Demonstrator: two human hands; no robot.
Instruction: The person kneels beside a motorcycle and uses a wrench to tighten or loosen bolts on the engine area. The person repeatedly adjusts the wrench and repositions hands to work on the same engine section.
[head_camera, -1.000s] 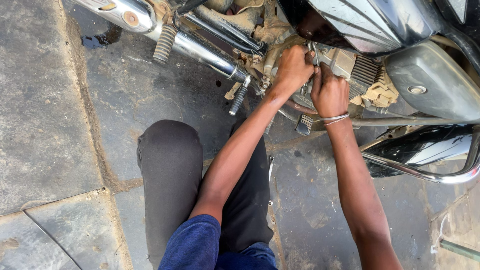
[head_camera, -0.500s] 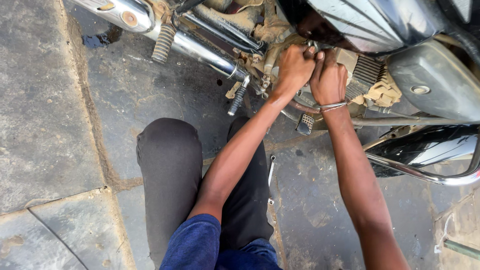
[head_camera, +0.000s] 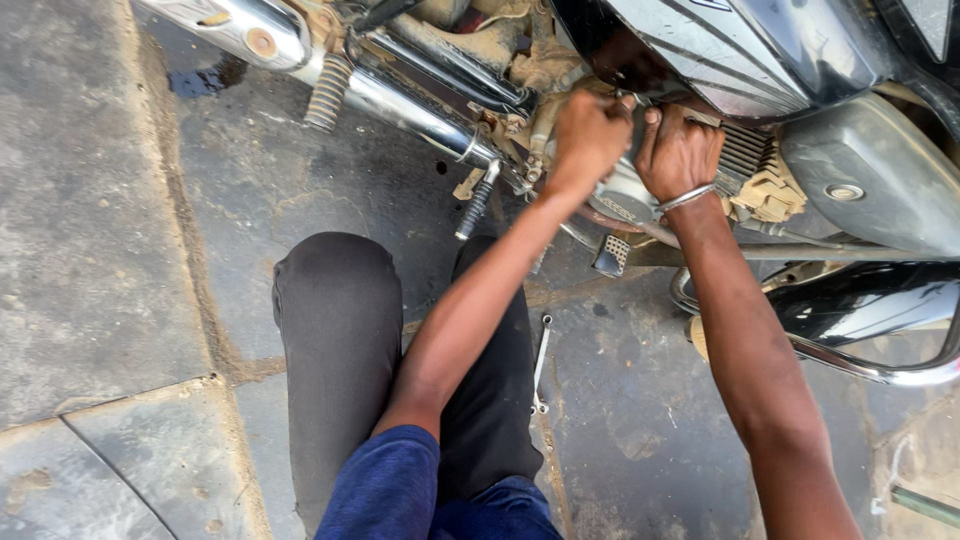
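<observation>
Both hands are right up against the side of the motorcycle engine (head_camera: 640, 195), tucked under the black fuel tank (head_camera: 720, 50). The left hand (head_camera: 588, 135) is curled into a tight fist around something small at the engine case. I can't tell what, since the fingers hide it completely. The right hand (head_camera: 678, 152), with a metal bangle (head_camera: 688, 197) on the wrist, is closed too and pressed against the engine just beside the left. Whether it has anything in its grip, I can't tell. Having them that close together looks to me like one braces while the other works the part.

The person is squatting with a knee (head_camera: 335, 290) in dark trousers pointing at the bike, probably to get low enough to reach in there. A thin spanner (head_camera: 541, 362) lies on the stone floor (head_camera: 110, 250) beside the leg, within easy reach. The chrome exhaust pipe (head_camera: 400, 100) runs along above the knee, and a footpeg (head_camera: 611, 255) sticks out just below the hands.

Labels: only a pale mark at the top of the tank, too cropped to make out. There's a wet patch (head_camera: 205, 78) on the floor near the pipe.
</observation>
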